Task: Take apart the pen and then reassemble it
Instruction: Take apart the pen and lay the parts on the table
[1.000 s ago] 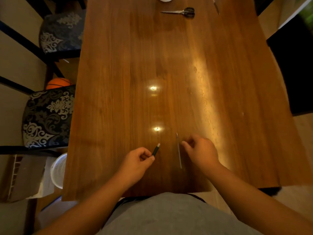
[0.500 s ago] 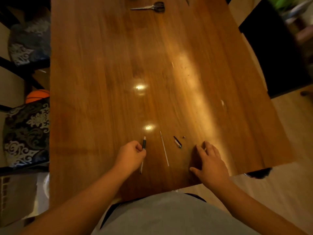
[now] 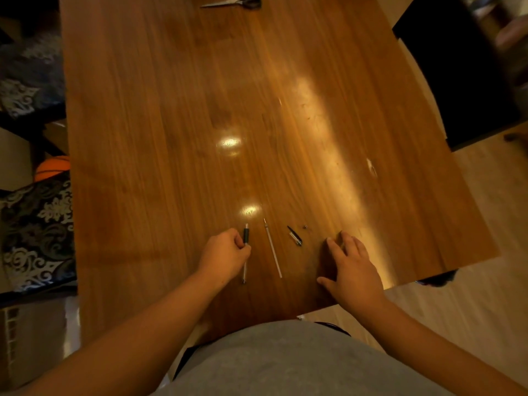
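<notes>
1. left hand [image 3: 225, 254] is curled closed near the desk's near edge, its fingers pinching the slim pen barrel with a black rubber grip [image 3: 245, 247].
2. that barrel lies almost straight, running from the near edge toward the far edge, its pale tip poking out beyond the knuckles and its clear tail showing behind the hand.
3. right hand [image 3: 350, 270] lies palm down on the brown polished wooden desk [image 3: 160, 115], fingers spread and flat, holding nothing.
4. between the two hands sits the thin white ink refill tube [image 3: 273, 248], lying loose on the wood just beside the barrel, not touching it, slightly slanted.
5. toward the right hand from the refill lies the short black tapered pen piece [image 3: 294, 235], apart from both refill and fingers.
6. just beyond it rests a tiny dark part [image 3: 305, 226], too small to tell what it is.
7. silver scissors with black handles [image 3: 233, 2] lie at the far edge of the desk, well apart from the pen parts.
</notes>
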{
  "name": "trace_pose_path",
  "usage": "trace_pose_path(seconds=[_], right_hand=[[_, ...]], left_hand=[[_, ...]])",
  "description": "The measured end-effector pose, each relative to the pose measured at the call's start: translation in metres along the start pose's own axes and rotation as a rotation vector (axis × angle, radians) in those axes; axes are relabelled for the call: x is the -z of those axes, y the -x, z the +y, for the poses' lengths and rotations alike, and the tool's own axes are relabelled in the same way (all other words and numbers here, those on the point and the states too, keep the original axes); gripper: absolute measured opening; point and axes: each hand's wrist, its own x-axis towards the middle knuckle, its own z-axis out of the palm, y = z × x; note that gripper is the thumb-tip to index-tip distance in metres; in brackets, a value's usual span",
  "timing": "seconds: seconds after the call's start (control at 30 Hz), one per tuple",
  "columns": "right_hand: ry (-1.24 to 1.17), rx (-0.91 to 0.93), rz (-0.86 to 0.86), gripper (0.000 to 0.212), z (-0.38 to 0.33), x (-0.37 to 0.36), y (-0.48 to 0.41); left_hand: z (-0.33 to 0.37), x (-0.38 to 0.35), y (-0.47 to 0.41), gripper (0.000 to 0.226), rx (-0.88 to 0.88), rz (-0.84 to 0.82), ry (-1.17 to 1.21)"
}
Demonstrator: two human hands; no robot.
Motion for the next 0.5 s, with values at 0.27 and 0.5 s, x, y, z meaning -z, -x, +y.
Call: trace_pose_path(seconds=[0.27,0.5], right_hand=[[0.007,-0.016,0.001,0.095,0.0,-0.001,-0.001],[-0.029,-0.041,-0.008,0.093,-0.002,0.0,0.0]], left_hand=[[-0.001,0.002,-0.003,0.019,-0.032,-0.046,-0.03],[-0.009,0.018,0.0,0.036,-0.078,-0.173,-0.133]])
